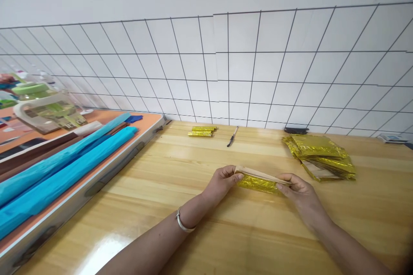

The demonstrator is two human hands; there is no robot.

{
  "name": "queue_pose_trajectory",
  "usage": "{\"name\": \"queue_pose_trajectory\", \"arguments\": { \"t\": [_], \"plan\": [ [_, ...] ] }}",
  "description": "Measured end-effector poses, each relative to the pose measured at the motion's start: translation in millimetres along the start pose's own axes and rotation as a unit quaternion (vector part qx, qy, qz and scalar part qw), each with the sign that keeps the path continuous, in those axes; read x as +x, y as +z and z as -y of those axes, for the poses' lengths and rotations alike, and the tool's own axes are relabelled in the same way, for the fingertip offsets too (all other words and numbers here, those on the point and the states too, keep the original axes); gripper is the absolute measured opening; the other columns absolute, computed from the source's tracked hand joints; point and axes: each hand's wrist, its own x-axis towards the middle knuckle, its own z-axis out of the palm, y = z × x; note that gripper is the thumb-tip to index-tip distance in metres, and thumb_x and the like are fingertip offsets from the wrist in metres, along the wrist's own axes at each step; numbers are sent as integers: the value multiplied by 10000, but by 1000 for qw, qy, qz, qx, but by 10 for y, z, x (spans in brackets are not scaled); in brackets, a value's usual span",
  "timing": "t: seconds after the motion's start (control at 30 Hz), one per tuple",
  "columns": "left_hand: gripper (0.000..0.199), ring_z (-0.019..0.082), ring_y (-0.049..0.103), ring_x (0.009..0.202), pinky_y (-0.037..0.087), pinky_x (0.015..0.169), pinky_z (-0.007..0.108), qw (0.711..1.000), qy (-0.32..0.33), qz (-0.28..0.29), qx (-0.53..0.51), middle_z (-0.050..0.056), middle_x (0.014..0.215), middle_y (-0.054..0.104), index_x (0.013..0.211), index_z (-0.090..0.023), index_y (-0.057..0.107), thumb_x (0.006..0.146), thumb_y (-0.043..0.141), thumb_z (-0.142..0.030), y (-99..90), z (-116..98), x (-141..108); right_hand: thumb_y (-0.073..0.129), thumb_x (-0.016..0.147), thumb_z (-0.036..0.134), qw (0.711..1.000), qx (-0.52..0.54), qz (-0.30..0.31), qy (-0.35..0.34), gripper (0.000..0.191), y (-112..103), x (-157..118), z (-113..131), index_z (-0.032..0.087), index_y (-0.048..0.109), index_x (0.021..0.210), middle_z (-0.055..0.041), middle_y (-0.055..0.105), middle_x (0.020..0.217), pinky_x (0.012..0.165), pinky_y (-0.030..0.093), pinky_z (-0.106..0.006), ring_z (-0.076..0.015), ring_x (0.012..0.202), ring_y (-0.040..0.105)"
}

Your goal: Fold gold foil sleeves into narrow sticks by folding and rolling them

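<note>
Far left: bright blue roll and other long rolls on an orange surface, butting the left edge of the wooden tabletop. Near the tabletop's back edge, left part: two small gold strips, side by side. Left hand, bracelet on wrist, fingers clamped on the left end of a folded gold piece. Pen lies beyond it, toward the back edge, right of the strips. Folded piece held around mid-tabletop, gold side toward the near edge, tan layer along its top; whether it touches the wood, cannot tell. Right hand: fingers pinched on its right end. Black item at back edge. Gold stack just in front, fanned, toward back right corner.
</note>
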Motion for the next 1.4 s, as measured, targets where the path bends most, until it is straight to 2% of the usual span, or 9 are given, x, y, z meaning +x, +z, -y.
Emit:
{"name": "queue_pose_trajectory", "arguments": {
  "t": [0.13, 0.27, 0.47, 0.67, 0.8, 0.9, 1.0, 1.2, 1.4],
  "plan": [
    [262, 131, 513, 757, 403, 746, 257, 1000, 11, -15, 10, 20, 787, 584, 828, -128, 620, 760, 641, -380, 29, 15, -21, 712, 653, 441, 1000, 14, 9, 17, 414, 9, -23, 49, 186, 618, 965, -36, 661, 848, 671, 441, -274, -182, 760, 572],
    [309, 109, 445, 695, 381, 685, 229, 997, 30, -24, 70, -6, 714, 501, 737, -140, 542, 826, 536, -436, 77, -18, -62, 672, 701, 462, 999, 21, 9, 35, 363, 28, -55, 74, 201, 619, 948, -6, 641, 792, 643, 423, -248, -156, 716, 555],
    [284, 131, 440, 765, 385, 744, 236, 990, 68, -54, 114, 8, 786, 494, 815, -163, 514, 887, 427, -423, 207, -29, -115, 650, 721, 464, 997, 66, 5, 46, 334, 114, -68, 13, 217, 607, 941, -13, 635, 786, 669, 442, -289, -186, 735, 574],
    [270, 127, 431, 732, 388, 704, 228, 986, 79, -96, 114, 4, 758, 486, 821, -164, 509, 891, 418, -408, 240, 72, -110, 663, 722, 434, 990, 120, 15, 70, 356, 169, -85, -31, 230, 582, 1002, -15, 651, 784, 662, 452, -296, -185, 714, 590],
    [241, 133, 441, 757, 396, 713, 228, 978, 89, -150, 116, 7, 788, 497, 838, -174, 504, 892, 422, -394, 222, 128, -110, 672, 722, 414, 993, 106, -3, 43, 415, 198, -103, 46, 238, 562, 1081, -4, 645, 784, 682, 441, -274, -168, 728, 578],
    [232, 131, 441, 753, 403, 711, 223, 974, 96, -169, 113, 6, 785, 495, 828, -178, 502, 884, 443, -395, 215, 155, -114, 626, 765, 416, 993, 117, 14, 15, 326, 203, -107, 94, 219, 591, 1022, -25, 644, 897, 772, 431, -284, -175, 834, 570],
    [246, 146, 470, 789, 416, 739, 236, 976, 89, -164, 115, 21, 821, 533, 858, -178, 519, 878, 448, -412, 216, 157, -116, 606, 772, 437, 995, 104, 1, 8, 285, 178, -102, 97, 198, 614, 928, -26, 641, 863, 737, 428, -269, -170, 798, 560],
    [274, 169, 519, 875, 422, 826, 280, 988, 58, -112, 92, 41, 926, 589, 924, -176, 534, 886, 429, -425, 217, 118, -105, 588, 775, 459, 999, 46, -16, -23, 279, 111, -106, 103, 189, 609, 840, -15, 616, 789, 711, 409, -261, -168, 767, 537],
    [274, 149, 516, 805, 426, 746, 245, 991, 44, -101, 75, 20, 856, 584, 854, -170, 545, 870, 453, -427, 215, 70, -105, 505, 830, 451, 999, -14, -25, -46, 273, 80, -96, 92, 189, 574, 797, -1, 566, 737, 663, 389, -253, -158, 720, 504]
  ]
}}
